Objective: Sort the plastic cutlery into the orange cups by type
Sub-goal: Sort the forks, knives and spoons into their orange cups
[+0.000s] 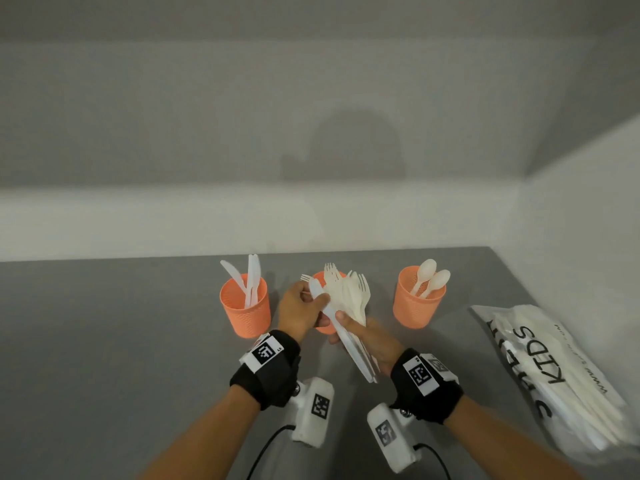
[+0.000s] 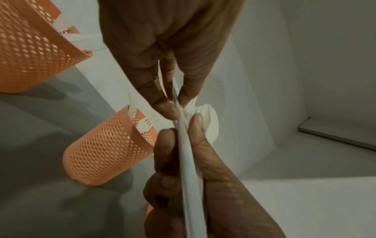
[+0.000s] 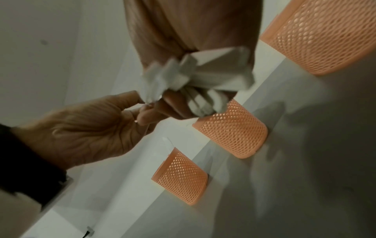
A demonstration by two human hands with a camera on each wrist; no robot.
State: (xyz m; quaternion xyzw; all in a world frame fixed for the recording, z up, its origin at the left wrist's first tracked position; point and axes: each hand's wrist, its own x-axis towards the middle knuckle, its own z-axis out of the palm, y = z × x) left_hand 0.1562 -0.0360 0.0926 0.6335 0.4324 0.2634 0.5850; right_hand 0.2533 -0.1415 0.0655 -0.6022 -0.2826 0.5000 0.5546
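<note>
Right grip (image 1: 367, 336) clutches cutlery bundle (image 1: 349, 306); left grip (image 1: 301, 306) pinches knife (image 1: 317, 289).

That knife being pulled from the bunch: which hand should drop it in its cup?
Probably the left hand. It already pinches the knife, and the knives' cup stands on its side. The right hand is busy gripping the bunch.

Middle orange cup (image 1: 325, 328) mostly hidden behind hands and cutlery bundle (image 1: 349, 299)
</note>
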